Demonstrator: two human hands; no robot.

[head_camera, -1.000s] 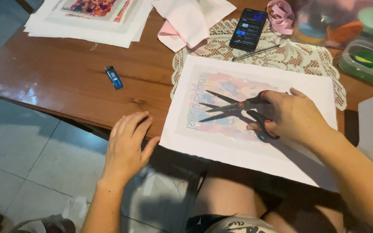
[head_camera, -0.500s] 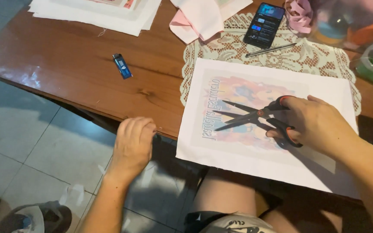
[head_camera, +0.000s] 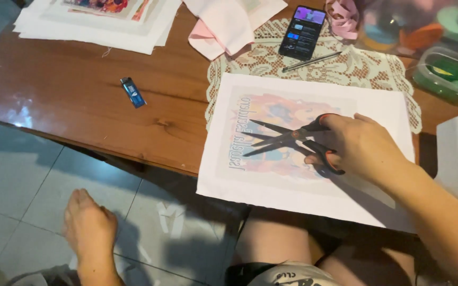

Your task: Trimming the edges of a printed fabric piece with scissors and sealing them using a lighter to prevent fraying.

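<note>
scissors (head_camera: pixel 292 140), black blades parted, red-lined handles, lie on the printed sheet (head_camera: pixel 303 143) at the bench's (head_camera: pixel 80 100) near edge. right hand (head_camera: pixel 364 145) grips the handles, fingers through the loops. sheet overhangs the near edge, far end on a lace mat (head_camera: pixel 361 66). left hand (head_camera: pixel 88 228) hangs below the near edge over the floor, loosely open, holding nothing. blue lighter (head_camera: pixel 133 92) sits mid-bench; phone (head_camera: pixel 302 32) by the far edge.
</note>
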